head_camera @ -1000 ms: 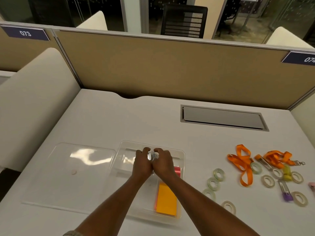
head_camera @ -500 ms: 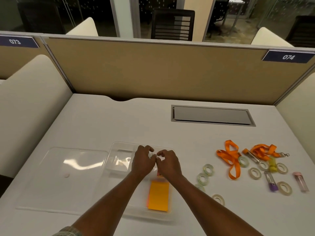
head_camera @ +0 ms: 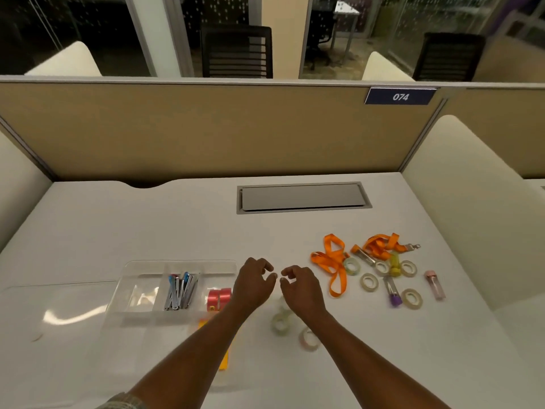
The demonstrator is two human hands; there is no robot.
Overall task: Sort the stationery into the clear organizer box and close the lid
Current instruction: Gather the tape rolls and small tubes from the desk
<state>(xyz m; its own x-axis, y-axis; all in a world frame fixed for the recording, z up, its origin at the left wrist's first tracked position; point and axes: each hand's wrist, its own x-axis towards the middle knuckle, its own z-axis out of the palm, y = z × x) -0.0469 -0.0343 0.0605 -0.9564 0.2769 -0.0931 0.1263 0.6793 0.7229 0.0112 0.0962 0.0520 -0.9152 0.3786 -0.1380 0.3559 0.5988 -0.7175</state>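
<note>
Though near, box beside left grip

Two bare forearms, greyish woven sleeve cuff on left arm

Tape rolls: five right of the right hand, two by its wrist.
Orange lanyards: two, right.
Capped tubes: four, right.
Red ribbon rolls: two, left of the left hand.

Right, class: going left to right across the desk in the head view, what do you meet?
Lid → box, holding clips then red ribbon → left hand → right hand → orange lanyard → purple-capped tube → pink tube.
</note>
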